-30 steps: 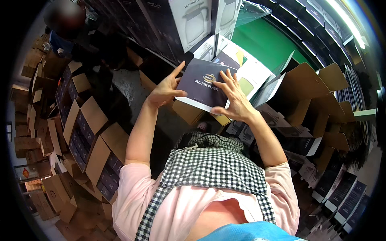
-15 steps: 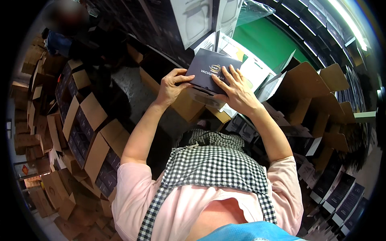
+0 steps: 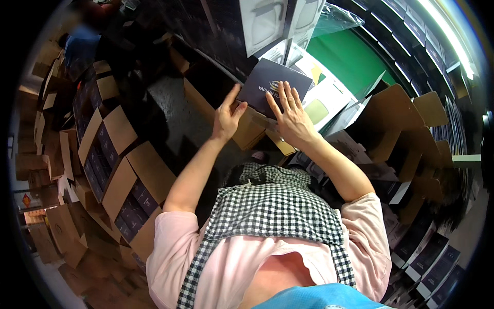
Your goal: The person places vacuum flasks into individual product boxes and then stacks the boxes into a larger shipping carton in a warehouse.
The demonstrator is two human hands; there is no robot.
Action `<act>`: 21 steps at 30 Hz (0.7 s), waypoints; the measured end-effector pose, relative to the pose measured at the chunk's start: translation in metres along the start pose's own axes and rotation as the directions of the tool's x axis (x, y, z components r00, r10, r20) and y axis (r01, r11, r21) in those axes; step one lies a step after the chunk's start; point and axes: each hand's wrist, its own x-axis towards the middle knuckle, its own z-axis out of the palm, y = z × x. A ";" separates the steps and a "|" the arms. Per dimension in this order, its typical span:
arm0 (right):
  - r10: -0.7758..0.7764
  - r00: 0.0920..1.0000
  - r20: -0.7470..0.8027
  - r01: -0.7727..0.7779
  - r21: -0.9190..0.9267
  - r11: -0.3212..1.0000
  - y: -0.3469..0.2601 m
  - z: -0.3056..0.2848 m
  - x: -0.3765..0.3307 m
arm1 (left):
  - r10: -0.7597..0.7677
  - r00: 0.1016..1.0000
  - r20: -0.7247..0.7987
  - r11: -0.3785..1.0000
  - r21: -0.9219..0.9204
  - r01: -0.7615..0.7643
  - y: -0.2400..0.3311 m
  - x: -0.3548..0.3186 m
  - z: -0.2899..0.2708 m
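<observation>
A dark grey vacuum flask box [image 3: 260,80] with a printed top lies in front of me on the work surface. My right hand [image 3: 294,116] rests flat on its top panel, fingers stretched toward the far side. Beside the box's left corner is my left hand [image 3: 228,117], its fingers extended and thumb apart; the fingertips are at the edge, and I cannot tell whether they touch. The box's near side is partly hidden behind my right hand. White printed cartons [image 3: 321,103] lie just right of the box.
Tall printed cartons [image 3: 262,26] rise behind the box, near a green surface [image 3: 350,56]. An open brown carton [image 3: 396,116] stands at right. Open cartons packed with dark boxes [image 3: 136,208] line the left. A person in blue [image 3: 82,44] is at far left.
My left hand has loosened from the box's left edge, its fingers straightening. The right hand has slid slightly nearer on the top. The near flap area now appears closed down.
</observation>
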 end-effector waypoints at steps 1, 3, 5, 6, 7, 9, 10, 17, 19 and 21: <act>-0.008 1.000 -0.007 0.008 -0.012 1.000 0.007 0.000 0.000 | 0.006 0.985 -0.171 0.996 -0.087 -0.021 -0.002 -0.005 0.004; 0.023 0.997 -0.077 -0.006 0.214 0.977 0.017 0.003 -0.006 | -0.329 0.928 -0.177 0.901 0.236 0.364 0.009 -0.030 0.014; -0.002 0.998 -0.064 0.015 0.199 0.980 0.009 -0.001 -0.009 | -0.374 0.927 0.001 0.925 0.070 0.373 0.021 -0.036 0.037; -0.007 0.997 -0.074 0.024 0.221 0.975 0.005 -0.001 -0.013 | -0.388 0.921 0.000 0.919 0.069 0.388 0.029 -0.034 0.043; -0.017 0.995 -0.097 0.040 0.237 0.971 0.003 -0.003 -0.011 | -0.540 0.838 0.078 0.830 -0.115 0.546 0.038 -0.021 0.046; 0.004 0.996 -0.090 0.016 0.221 0.975 0.005 -0.009 -0.009 | -0.650 0.738 0.182 0.684 -0.284 0.672 0.042 -0.014 0.046; 0.031 0.994 -0.105 0.003 0.310 0.951 0.011 -0.009 -0.008 | -0.661 0.711 0.237 0.622 -0.356 0.697 0.039 -0.015 0.044; 0.116 0.952 -0.282 0.017 0.429 0.903 0.008 0.006 0.016 | -0.435 0.815 0.384 0.547 -0.606 0.577 -0.001 -0.035 0.037; 0.172 0.965 -0.196 -0.080 0.406 0.910 0.002 -0.001 0.021 | -0.412 0.821 0.396 0.568 -0.593 0.571 -0.004 -0.036 0.036; 0.122 0.965 -0.231 -0.021 0.397 0.918 0.004 0.008 0.028 | -0.362 0.834 0.416 0.614 -0.567 0.549 -0.006 -0.034 0.037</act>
